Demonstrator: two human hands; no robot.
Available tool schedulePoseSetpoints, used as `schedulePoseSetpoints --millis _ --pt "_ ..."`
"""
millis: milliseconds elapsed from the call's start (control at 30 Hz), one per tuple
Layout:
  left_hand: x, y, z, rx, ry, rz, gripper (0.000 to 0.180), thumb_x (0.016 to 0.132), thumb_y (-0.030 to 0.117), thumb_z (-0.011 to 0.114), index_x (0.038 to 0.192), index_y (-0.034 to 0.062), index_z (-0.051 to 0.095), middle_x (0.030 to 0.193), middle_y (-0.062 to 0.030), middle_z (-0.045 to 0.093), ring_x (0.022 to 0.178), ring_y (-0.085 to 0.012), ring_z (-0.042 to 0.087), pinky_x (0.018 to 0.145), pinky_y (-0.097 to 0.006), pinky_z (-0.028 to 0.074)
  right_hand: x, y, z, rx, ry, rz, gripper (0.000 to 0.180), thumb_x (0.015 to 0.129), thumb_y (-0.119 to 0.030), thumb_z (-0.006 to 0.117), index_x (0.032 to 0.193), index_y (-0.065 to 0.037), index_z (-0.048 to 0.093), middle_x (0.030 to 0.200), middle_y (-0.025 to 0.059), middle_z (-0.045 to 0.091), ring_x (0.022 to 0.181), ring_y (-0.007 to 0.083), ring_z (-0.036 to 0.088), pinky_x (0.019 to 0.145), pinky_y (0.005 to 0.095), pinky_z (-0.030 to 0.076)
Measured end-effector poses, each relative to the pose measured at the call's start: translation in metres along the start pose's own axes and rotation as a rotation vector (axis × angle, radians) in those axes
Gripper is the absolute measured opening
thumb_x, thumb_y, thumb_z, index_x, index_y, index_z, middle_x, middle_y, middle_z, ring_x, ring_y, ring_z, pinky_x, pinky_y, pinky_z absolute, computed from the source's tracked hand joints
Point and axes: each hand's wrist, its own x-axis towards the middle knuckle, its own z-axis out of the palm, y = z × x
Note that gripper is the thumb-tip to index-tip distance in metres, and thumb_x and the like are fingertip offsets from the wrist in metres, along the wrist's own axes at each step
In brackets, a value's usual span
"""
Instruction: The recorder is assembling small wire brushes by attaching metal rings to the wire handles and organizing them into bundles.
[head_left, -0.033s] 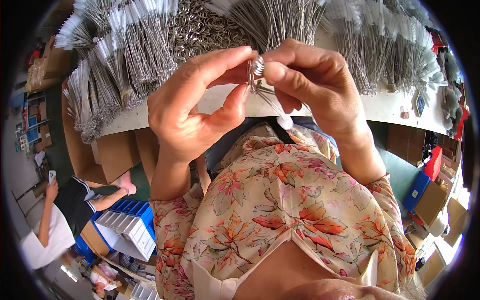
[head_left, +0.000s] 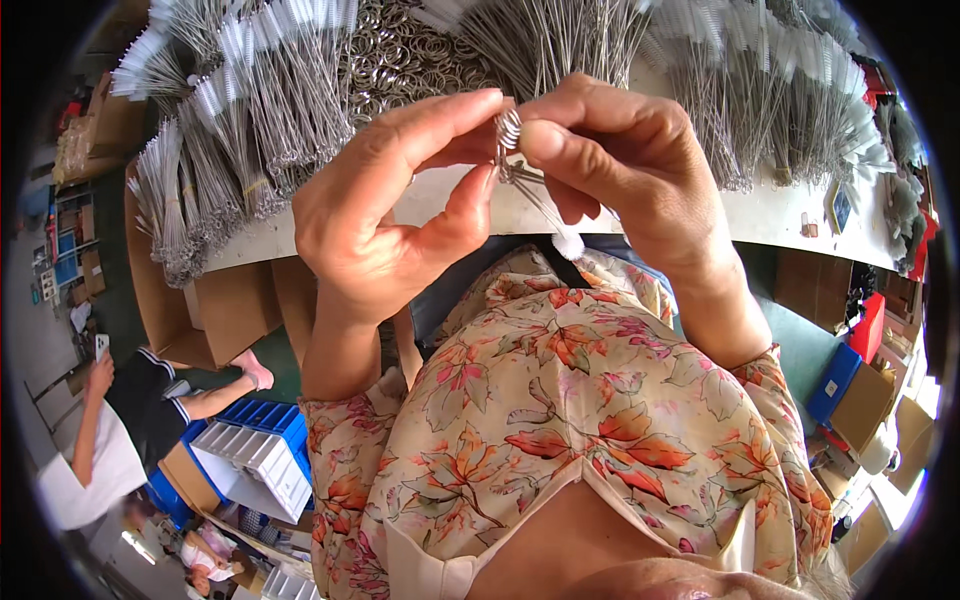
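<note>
two hands — left hand (head_left: 385,215) and right hand (head_left: 625,165) — pinch one metal ring (head_left: 507,135) threaded with thin wire brushes (head_left: 545,205), count unclear — long axis slanting down-right, above the worktop's (head_left: 780,215) near edge.

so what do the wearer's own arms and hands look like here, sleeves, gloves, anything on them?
Both hands are bare: no gloves on the left hand or the right hand, and no rings, watch or bands visible. Forearms are uncovered. The sleeves are short and loose, cream fabric printed with orange and red leaves and grey-green stems, part of the same floral top. Fingernails look short and unpainted.
</note>
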Motion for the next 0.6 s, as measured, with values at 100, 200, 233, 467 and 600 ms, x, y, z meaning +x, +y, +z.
schedulePoseSetpoints --millis 100,200,233,467,600 --pt "0.006 0.0 -0.005 0.106 -0.028 0.056 0.029 0.069 -0.011 0.062 0.097 -0.0049 0.062 0.091 -0.0134 0.065 0.074 -0.0166 0.066 0.069 -0.025 0.055 0.004 0.002 0.001 -0.082 -0.008 -0.075 0.011 0.084 -0.01 0.06 0.088 0.0 0.063 0.071 0.0 0.056 0.054 0.0045 0.05 0.046 0.0174 0.038" --pt "0.01 -0.004 -0.01 0.062 -0.066 0.031 0.029 0.069 -0.011 0.062 0.097 -0.0045 0.062 0.091 -0.0125 0.065 0.074 -0.016 0.065 0.068 -0.025 0.054 0.011 0.001 -0.007 -0.12 -0.069 -0.053 0.012 0.082 -0.011 0.064 0.087 0.0 0.065 0.071 0.0001 0.059 0.057 0.004 0.051 0.049 0.0182 0.041" --pt "0.01 -0.005 -0.012 0.013 -0.072 0.029 0.028 0.07 -0.011 0.061 0.097 -0.0044 0.062 0.091 -0.0119 0.065 0.074 -0.016 0.065 0.068 -0.025 0.054 0.012 0.0 -0.007 -0.144 -0.1 0.0 0.014 0.081 -0.013 0.065 0.087 0.0 0.066 0.072 0.0003 0.062 0.059 0.0035 0.051 0.052 0.0187 0.043" --pt "0.021 0.001 -0.028 -0.023 -0.322 -0.062 0.02 0.08 0.0 0.061 0.099 -0.0031 0.062 0.082 -0.0081 0.062 0.071 -0.0116 0.06 0.068 -0.022 0.051 0.008 0.005 -0.005 -0.159 -0.1 -0.006 0.015 0.081 -0.011 0.065 0.091 0.0 0.064 0.072 0.0002 0.062 0.06 0.0033 0.052 0.052 0.0182 0.043" --pt "0.011 -0.001 -0.03 -0.003 -0.279 -0.347 0.013 0.087 0.011 0.057 0.091 -0.0009 0.061 0.082 -0.0037 0.059 0.066 -0.0055 0.051 0.056 -0.019 0.042 0.01 0.008 -0.005 -0.043 -0.126 -0.003 0.014 0.082 -0.01 0.064 0.091 0.001 0.063 0.071 -0.0002 0.06 0.059 0.0033 0.051 0.052 0.018 0.043"
